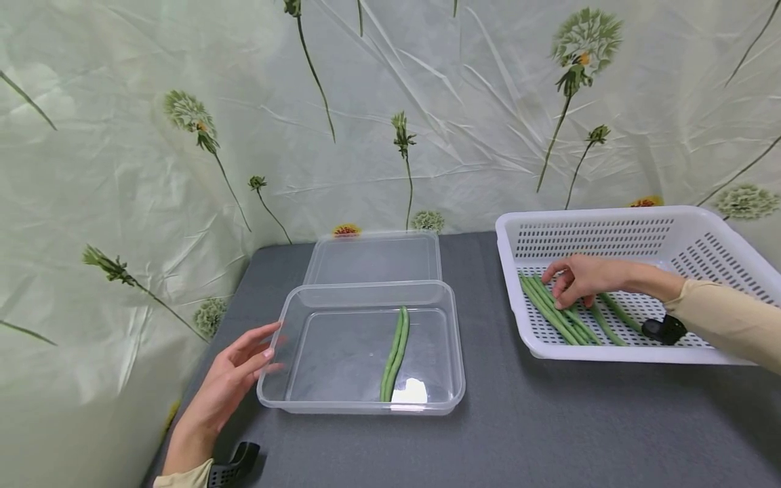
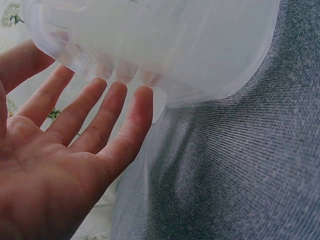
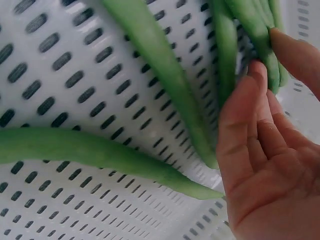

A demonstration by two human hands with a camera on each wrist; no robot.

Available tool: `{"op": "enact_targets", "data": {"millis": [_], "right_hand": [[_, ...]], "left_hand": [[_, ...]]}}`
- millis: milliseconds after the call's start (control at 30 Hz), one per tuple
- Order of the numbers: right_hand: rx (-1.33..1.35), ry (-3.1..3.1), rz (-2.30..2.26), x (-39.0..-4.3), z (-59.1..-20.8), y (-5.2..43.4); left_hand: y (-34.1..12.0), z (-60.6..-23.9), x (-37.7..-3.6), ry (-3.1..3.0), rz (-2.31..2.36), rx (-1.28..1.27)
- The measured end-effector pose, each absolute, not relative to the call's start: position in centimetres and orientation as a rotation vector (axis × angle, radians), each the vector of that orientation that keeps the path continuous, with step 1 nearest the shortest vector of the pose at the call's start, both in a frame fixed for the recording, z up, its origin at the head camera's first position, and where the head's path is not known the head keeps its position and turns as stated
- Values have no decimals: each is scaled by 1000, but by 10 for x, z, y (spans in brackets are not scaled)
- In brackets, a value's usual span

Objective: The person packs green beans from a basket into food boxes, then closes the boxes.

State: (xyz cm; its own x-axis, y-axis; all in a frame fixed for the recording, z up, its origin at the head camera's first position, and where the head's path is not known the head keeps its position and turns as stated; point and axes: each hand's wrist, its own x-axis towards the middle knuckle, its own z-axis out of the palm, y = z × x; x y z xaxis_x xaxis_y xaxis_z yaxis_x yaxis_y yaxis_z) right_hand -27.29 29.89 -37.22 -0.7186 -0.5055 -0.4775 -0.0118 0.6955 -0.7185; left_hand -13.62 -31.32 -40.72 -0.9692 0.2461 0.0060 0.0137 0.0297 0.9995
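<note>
Fingers of my right hand (image 1: 582, 278) are partly curled inside the white perforated basket (image 1: 610, 352), their tips drawn toward the thumb. One end of a green bean (image 3: 254, 27) lies between the thumb and the curled fingers, and the thumb touches its side; firmness of the grip cannot be determined. This bean belongs to a bunch at the left end of the basket. Two loose beans (image 1: 606, 327) lie separately on the basket floor, just to the right of the bunch.

The basket stands at the right side of the desk (image 1: 506, 434), close to the far edge.

My left hand (image 1: 222, 379) is spread, fingers extended and gripping nothing. Its fingertips rest against the outer left wall of the clear plastic container (image 1: 335, 359), which is located between the desk's left edge and the basket. Two green beans (image 1: 400, 349) lie side by side in this container, right of its centre, roughly parallel to its right wall.

Directly behind the container, at the far edge of the desk, lies a flat translucent plastic piece (image 1: 373, 259). A flower-printed sheet (image 1: 366, 81) rises behind that edge. A black strap (image 1: 234, 466) encircles my left wrist.
</note>
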Motion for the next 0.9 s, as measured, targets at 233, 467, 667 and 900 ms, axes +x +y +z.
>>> {"op": "enact_targets", "data": {"millis": [233,467,667,900], "right_hand": [[-394,2197,-1034,-268,-364,299],[-361,2140,-1108,-267,-362,305],[-369,2177,-1079,-267,-359,307],[-356,2244,-1051,-265,-348,306]], "left_hand": [[-313,-407,-136,2138,2057,267],[-312,-407,-136,2142,2043,260],[-312,-407,-138,2137,2049,280],[-312,-406,-137,2147,2047,278]]}}
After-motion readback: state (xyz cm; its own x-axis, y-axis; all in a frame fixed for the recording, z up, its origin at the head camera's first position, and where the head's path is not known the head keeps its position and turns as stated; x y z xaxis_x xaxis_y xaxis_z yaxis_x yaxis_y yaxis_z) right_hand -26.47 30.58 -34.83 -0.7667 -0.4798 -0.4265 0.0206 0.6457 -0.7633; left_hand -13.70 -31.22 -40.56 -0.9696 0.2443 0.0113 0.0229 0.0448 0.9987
